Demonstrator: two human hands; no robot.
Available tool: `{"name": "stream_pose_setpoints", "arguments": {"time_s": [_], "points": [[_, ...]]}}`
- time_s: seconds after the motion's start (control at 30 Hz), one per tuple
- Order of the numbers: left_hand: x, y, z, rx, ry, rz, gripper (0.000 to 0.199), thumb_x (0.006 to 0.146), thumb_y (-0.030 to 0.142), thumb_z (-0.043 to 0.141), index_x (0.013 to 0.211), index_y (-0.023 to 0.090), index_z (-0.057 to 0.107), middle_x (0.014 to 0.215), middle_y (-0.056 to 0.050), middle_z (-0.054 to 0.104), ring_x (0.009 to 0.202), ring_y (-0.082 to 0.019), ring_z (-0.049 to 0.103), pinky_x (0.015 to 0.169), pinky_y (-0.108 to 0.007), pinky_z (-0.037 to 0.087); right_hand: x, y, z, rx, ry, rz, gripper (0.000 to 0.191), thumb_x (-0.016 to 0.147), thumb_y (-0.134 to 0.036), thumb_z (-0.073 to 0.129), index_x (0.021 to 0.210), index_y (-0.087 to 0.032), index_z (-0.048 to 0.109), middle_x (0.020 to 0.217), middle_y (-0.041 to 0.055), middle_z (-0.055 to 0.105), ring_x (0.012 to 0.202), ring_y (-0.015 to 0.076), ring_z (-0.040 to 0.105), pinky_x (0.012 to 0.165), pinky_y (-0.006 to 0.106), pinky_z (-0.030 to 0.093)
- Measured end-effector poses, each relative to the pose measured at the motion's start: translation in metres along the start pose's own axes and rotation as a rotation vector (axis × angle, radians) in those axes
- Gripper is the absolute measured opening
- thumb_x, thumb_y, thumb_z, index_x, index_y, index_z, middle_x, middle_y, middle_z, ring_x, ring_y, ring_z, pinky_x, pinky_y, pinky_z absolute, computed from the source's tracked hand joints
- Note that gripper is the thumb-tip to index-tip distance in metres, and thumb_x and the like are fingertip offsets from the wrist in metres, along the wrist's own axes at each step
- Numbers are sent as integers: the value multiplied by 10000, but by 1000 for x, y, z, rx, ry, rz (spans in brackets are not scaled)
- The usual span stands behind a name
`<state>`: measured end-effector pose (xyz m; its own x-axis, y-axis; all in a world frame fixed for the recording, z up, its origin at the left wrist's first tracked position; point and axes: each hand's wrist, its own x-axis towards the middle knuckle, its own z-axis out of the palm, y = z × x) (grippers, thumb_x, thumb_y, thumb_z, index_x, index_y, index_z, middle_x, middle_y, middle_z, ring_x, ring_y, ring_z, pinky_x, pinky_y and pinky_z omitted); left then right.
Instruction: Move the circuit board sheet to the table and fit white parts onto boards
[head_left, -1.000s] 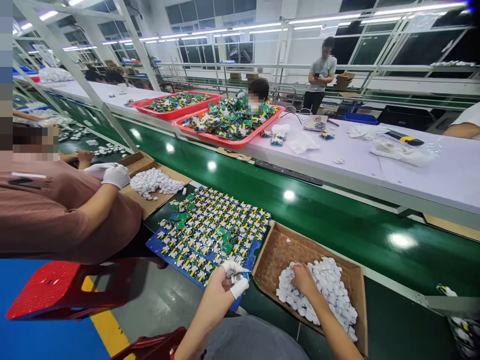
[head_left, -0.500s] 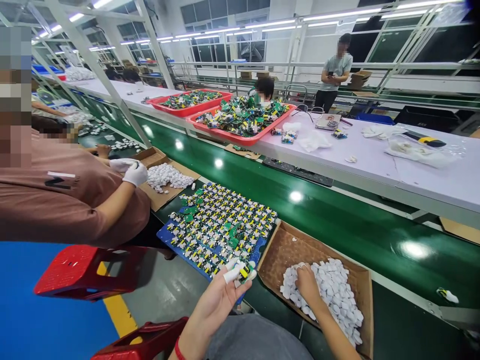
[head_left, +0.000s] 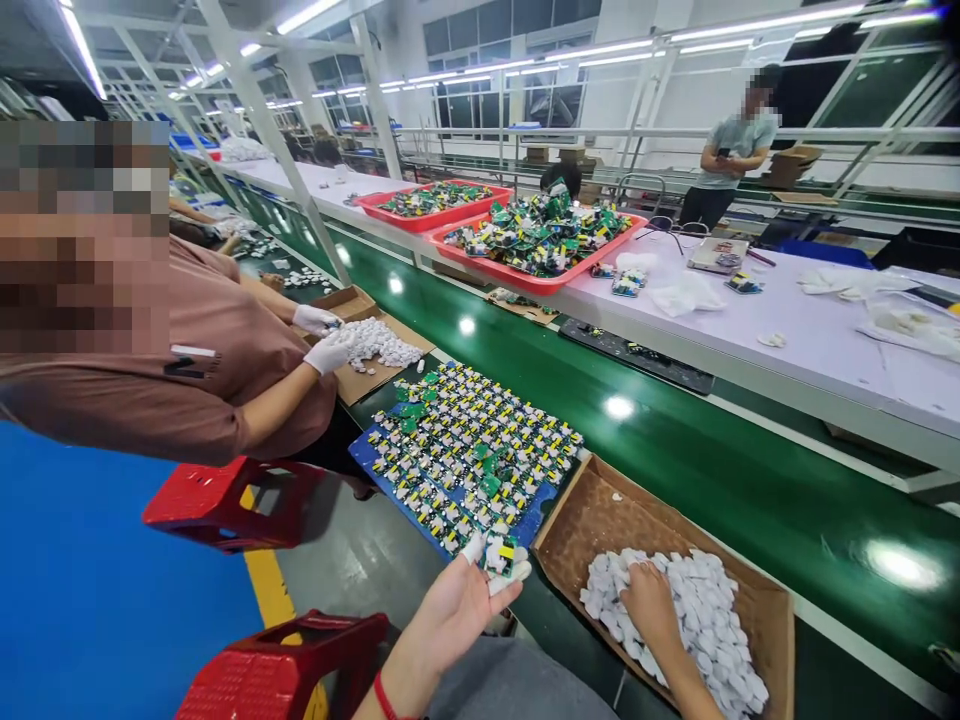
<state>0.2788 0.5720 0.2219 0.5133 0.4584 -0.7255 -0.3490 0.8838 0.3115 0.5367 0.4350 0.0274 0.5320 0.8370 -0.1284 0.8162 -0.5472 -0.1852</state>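
Note:
My left hand (head_left: 456, 608), with white finger cots, is held up over the edge of the blue tray (head_left: 391, 487). Its fingertips pinch a small green circuit board (head_left: 501, 554) with a white piece and a yellow part on it. Rows of similar boards (head_left: 472, 450) fill the tray just beyond that hand. My right hand (head_left: 649, 604) is pressed into a heap of white foam-like pieces (head_left: 694, 610) inside a cardboard box (head_left: 776, 640). Its fingertips are buried among the pieces, so any grip is hidden.
A co-worker's white-gloved hands (head_left: 330, 335) work at another cardboard box (head_left: 382, 375) to the left. Red plastic stools (head_left: 232, 502) stand on the floor. A green conveyor belt (head_left: 720, 470) runs alongside, below a white bench holding red trays (head_left: 540, 250) heaped with boards.
My view has swung rightward. My left hand has turned more palm-up, with the small board at its fingertips. My right hand remains in the white pieces. The co-worker's hands have moved apart slightly.

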Motion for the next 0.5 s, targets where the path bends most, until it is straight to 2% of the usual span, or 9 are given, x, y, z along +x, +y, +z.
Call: {"name": "stream_pose_setpoints", "arguments": {"time_s": [0.17, 0.3, 0.4, 0.5], "points": [[-2, -6, -11, -84, -63, 16, 444, 913, 173, 412, 1353, 114, 401, 937, -104, 744, 852, -216, 701, 812, -366, 534, -1, 3, -6, -92, -65, -35, 170, 764, -59, 467, 759, -108, 630, 887, 167, 685, 938, 287, 616, 844, 355, 395], [-4, -11, -14, -131, -80, 18, 447, 892, 152, 458, 1335, 97, 441, 892, -99, 749, 822, -206, 700, 826, -355, 522, 0, 2, -13, -121, -132, -55, 187, 775, -67, 450, 756, -117, 630, 892, 170, 692, 928, 298, 643, 830, 368, 405], [-4, -12, -15, -139, -80, 44, 464, 856, 107, 511, 1317, 82, 469, 841, -90, 752, 792, -199, 701, 835, -342, 518, 5, 0, -15, -125, -205, -50, 198, 760, -43, 451, 792, -121, 630, 919, 171, 688, 888, 290, 667, 751, 354, 425], [-6, -10, -18, -148, -61, 69, 477, 835, 60, 519, 1309, 87, 479, 831, -88, 755, 842, -207, 703, 895, -364, 503, 11, -3, -15, -118, -266, -31, 196, 764, -33, 464, 826, -129, 623, 957, 151, 681, 896, 261, 664, 721, 335, 433]]}}
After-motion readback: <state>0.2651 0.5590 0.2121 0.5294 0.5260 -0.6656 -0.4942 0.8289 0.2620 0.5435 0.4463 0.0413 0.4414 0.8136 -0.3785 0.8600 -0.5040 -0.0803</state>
